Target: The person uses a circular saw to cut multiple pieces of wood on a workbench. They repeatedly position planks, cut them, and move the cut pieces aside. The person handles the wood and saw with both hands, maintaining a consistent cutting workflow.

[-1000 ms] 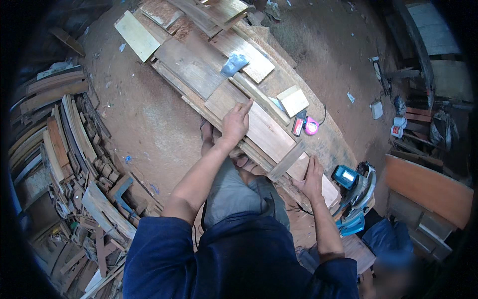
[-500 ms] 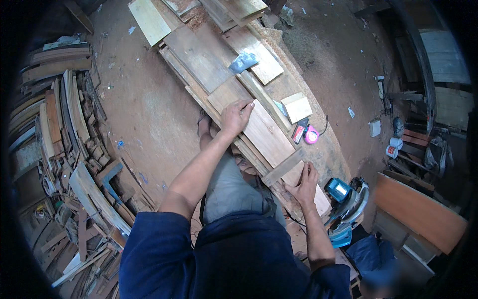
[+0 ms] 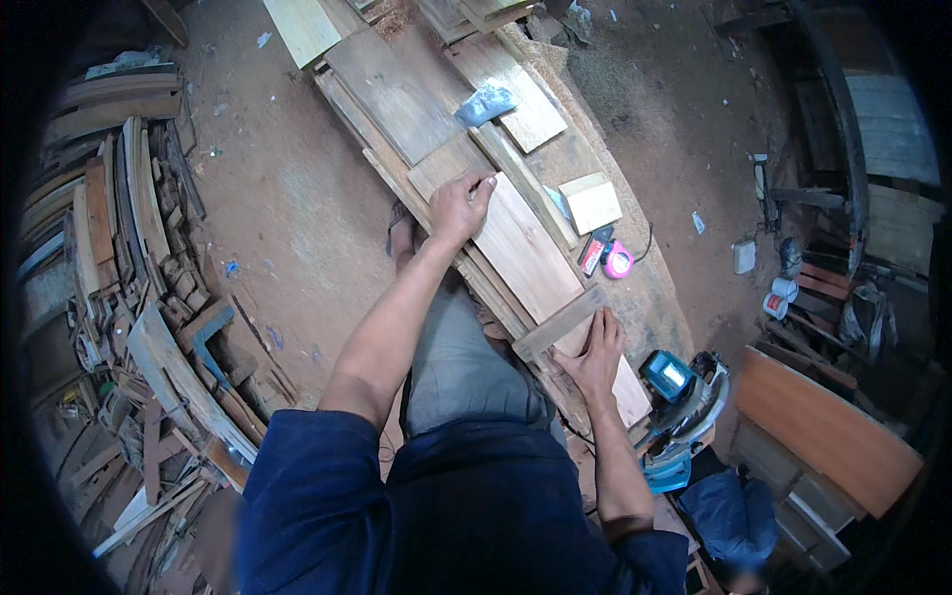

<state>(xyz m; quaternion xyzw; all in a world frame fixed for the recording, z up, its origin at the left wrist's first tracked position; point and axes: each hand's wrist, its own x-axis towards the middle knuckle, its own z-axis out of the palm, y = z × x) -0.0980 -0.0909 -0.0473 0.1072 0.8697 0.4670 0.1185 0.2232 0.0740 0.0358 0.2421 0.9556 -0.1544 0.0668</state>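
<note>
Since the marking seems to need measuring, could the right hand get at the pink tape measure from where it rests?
Probably yes: the right hand rests on the light plank, and the pink tape measure lies just beyond it with nothing between them.

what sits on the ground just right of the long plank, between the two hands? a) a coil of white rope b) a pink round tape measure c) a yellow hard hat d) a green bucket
b: a pink round tape measure lies beside the long plank, between the left hand and the right hand, both of which rest on the wood.
</note>
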